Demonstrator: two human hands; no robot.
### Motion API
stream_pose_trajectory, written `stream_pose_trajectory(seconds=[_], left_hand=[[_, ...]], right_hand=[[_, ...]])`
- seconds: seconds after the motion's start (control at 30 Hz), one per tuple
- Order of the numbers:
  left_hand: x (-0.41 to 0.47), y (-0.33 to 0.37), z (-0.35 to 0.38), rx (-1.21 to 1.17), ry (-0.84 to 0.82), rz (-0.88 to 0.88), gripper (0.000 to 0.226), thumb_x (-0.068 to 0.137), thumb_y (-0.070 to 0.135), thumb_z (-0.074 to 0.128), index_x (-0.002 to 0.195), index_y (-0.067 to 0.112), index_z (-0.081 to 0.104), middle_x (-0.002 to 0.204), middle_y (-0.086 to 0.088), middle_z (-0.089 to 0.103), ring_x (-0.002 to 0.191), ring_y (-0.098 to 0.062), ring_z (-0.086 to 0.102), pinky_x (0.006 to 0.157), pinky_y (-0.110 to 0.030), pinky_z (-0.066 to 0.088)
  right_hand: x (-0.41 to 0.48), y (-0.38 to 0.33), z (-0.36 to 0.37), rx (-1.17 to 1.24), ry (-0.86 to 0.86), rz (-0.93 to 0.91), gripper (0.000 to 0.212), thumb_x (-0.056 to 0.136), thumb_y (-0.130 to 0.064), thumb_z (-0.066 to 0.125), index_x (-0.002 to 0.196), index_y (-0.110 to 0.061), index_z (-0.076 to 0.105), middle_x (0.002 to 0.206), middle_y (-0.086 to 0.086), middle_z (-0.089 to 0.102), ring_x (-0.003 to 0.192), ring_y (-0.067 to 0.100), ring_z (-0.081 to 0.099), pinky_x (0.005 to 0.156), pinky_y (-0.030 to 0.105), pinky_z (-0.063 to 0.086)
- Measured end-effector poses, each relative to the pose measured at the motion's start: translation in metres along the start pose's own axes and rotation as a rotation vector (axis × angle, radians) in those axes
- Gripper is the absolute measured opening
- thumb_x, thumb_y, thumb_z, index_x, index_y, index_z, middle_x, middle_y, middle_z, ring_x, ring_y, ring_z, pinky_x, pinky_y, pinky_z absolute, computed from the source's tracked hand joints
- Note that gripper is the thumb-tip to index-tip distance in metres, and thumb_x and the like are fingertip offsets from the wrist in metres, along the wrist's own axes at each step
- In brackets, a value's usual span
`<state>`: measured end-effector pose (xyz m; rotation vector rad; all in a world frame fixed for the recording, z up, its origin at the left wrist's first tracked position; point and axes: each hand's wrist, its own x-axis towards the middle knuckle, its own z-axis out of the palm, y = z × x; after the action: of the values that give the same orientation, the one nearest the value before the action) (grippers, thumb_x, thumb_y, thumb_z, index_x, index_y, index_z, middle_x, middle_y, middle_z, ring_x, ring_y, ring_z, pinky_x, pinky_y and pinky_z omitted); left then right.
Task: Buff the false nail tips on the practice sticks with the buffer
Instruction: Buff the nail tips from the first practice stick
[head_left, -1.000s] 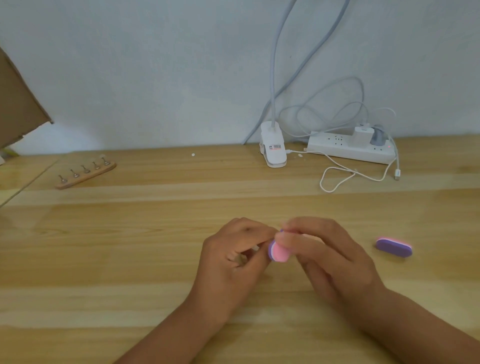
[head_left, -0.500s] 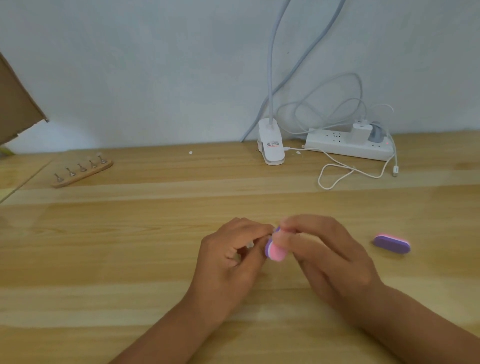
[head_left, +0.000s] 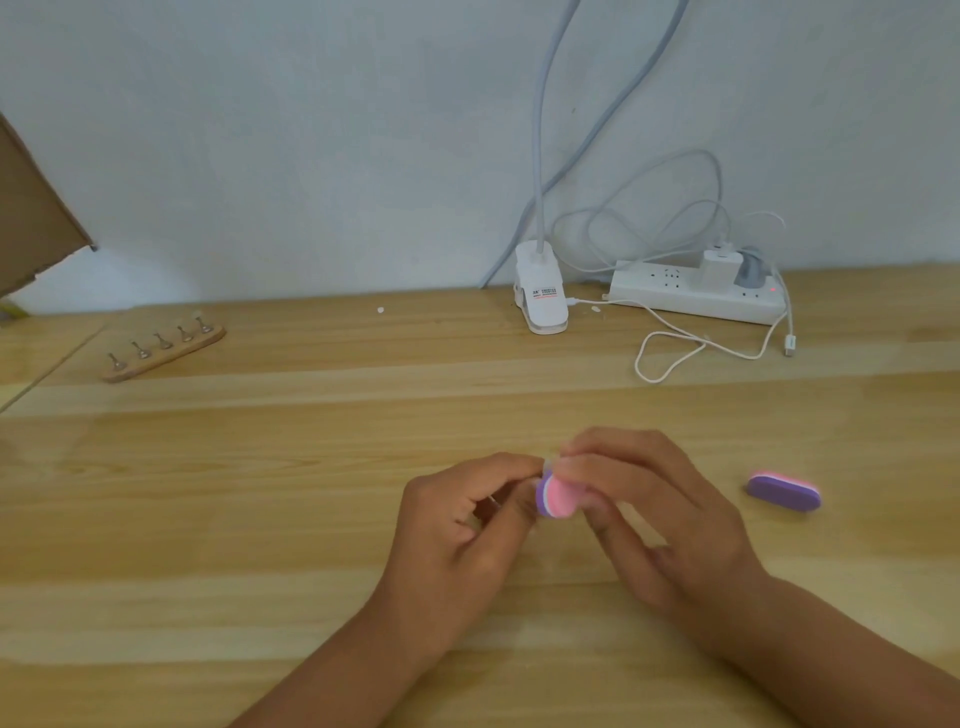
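Observation:
My right hand (head_left: 660, 519) grips a small pink and purple buffer (head_left: 555, 496) between thumb and fingers at the middle of the wooden table (head_left: 260, 493). Its face presses against something pinched in my left hand (head_left: 462, 530). A thin metal practice stick (head_left: 493, 501) shows between the left fingers; its nail tip is hidden behind the buffer. Far to the left stands a wooden holder (head_left: 163, 353) with several more practice sticks upright in it.
A second purple and pink buffer (head_left: 784, 491) lies on the table right of my hands. At the back stand a white clip lamp base (head_left: 540, 301), a power strip (head_left: 696, 296) and loose white cables (head_left: 675, 353). A cardboard flap (head_left: 31, 218) juts in at the left.
The buffer has shifted slightly against the tip while both hands stay together at the table's middle. The view has drifted a little.

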<state>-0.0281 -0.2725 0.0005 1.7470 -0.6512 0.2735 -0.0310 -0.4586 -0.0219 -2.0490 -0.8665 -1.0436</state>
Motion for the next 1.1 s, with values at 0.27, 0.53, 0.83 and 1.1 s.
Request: stream_pose_trajectory(seconds=[0.27, 0.53, 0.83, 1.1], left_hand=[[-0.001, 0.001, 0.001, -0.039, -0.021, -0.048, 0.014, 0.092, 0.023, 0.061, 0.088, 0.017, 0.073, 0.07, 0.005, 0.069, 0.061, -0.009, 0.063, 0.062, -0.022, 0.05], [-0.002, 0.002, 0.0, -0.138, -0.031, -0.104, 0.015, 0.092, 0.021, 0.059, 0.086, 0.014, 0.071, 0.072, -0.004, 0.071, 0.06, -0.013, 0.065, 0.058, -0.016, 0.045], [-0.001, -0.001, 0.002, -0.23, -0.093, -0.116, 0.025, 0.092, 0.033, 0.052, 0.084, 0.014, 0.067, 0.062, -0.003, 0.06, 0.046, -0.011, 0.047, 0.048, -0.018, 0.036], [-0.001, 0.002, 0.0, -0.174, -0.046, -0.149, 0.028, 0.094, 0.036, 0.049, 0.078, 0.019, 0.064, 0.055, 0.0, 0.046, 0.048, -0.011, 0.036, 0.047, -0.023, 0.031]], right_hand=[[-0.001, -0.002, 0.001, 0.002, 0.02, 0.008, 0.03, 0.094, -0.003, 0.056, 0.123, -0.01, 0.059, 0.12, 0.005, 0.059, 0.115, 0.013, 0.058, 0.1, 0.023, 0.044], [0.003, -0.002, 0.002, 0.017, 0.066, 0.12, 0.03, 0.094, -0.006, 0.056, 0.123, -0.012, 0.056, 0.114, 0.006, 0.061, 0.112, 0.01, 0.057, 0.1, 0.019, 0.041], [0.006, -0.003, 0.0, -0.016, 0.041, 0.167, 0.03, 0.088, -0.007, 0.05, 0.114, -0.003, 0.065, 0.108, 0.002, 0.056, 0.103, 0.006, 0.055, 0.094, 0.015, 0.04], [0.006, -0.005, 0.0, 0.01, 0.099, 0.147, 0.027, 0.089, -0.01, 0.059, 0.116, -0.009, 0.061, 0.105, -0.001, 0.057, 0.097, 0.005, 0.053, 0.091, 0.016, 0.041]])
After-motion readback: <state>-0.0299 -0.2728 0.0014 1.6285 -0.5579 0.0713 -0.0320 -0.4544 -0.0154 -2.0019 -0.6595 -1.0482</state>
